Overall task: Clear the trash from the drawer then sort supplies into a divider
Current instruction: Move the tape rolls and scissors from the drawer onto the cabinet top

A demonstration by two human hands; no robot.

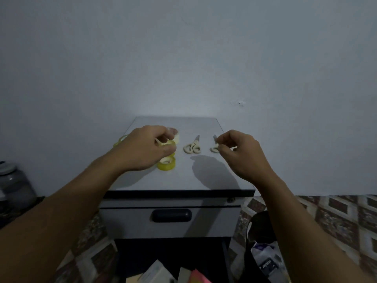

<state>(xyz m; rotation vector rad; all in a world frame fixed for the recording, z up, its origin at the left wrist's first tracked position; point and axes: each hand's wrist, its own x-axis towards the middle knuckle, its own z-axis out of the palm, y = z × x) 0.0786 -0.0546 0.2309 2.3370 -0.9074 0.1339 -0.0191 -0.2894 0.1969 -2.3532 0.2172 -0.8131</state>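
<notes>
The left hand (146,149) is pinching a yellow translucent tape roll (171,143), the right hand (241,155) is pinching cream-handled metal scissors (214,149); below both, the grey drawer (214,219) is sitting closed, so sorting likely remains

Left grip (142,150) partly covers the tape rolls (166,163); right grip (242,154) hides the right scissors (214,149) handles

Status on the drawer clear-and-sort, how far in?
Looks early. Laid out on the cabinet top: tape rolls and two scissors; a black bag beside it holds a packet. Now the left hand grips a yellow tape roll, the right hand pinches the right scissors. No divider in view; boxes lie below.
</notes>
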